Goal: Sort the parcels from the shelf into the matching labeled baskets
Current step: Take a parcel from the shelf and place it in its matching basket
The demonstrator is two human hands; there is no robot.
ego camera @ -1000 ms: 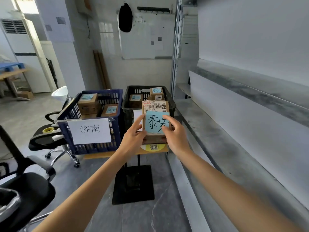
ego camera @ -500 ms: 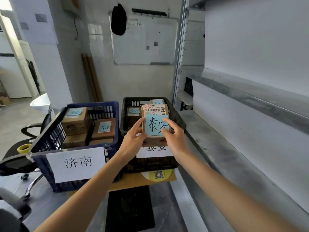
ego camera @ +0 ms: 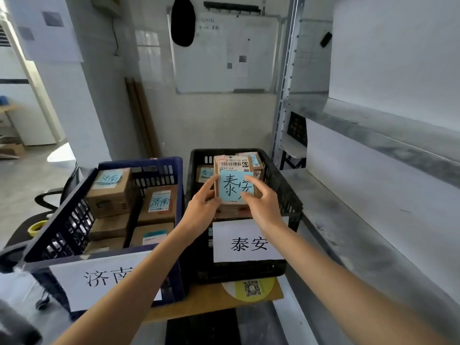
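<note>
Both sets of fingers hold one parcel: left fingers (ego camera: 211,183) curled on its left edge, right fingers (ego camera: 253,182) pinching its right edge, left hand (ego camera: 199,210) and right hand (ego camera: 262,206) level with each other. Parcel (ego camera: 237,187): one small brown cardboard box, face tilted toward me, held over the open top of the black basket (ego camera: 282,195). It carries one square blue note (ego camera: 230,195) handwritten 泰安 and one printed barcode label (ego camera: 232,163) above that. Baskets: two, plastic with slotted walls, side by side and touching. The black basket has a white paper sign (ego camera: 247,241) reading 泰安; inside I count two more cardboard boxes, one at the left (ego camera: 204,172) and one at the back (ego camera: 254,158), each with a blue note. The blue basket (ego camera: 72,220) has a white sign (ego camera: 99,280) reading 济南, partly covered by my left forearm; at least five cardboard boxes are inside, stacked, two with 济南 notes (ego camera: 109,176) (ego camera: 159,202). Both baskets stand on a wooden table (ego camera: 214,301) bearing one round yellow QR sticker (ego camera: 251,287). Grey metal shelf (ego camera: 361,220) runs along the right.
</note>
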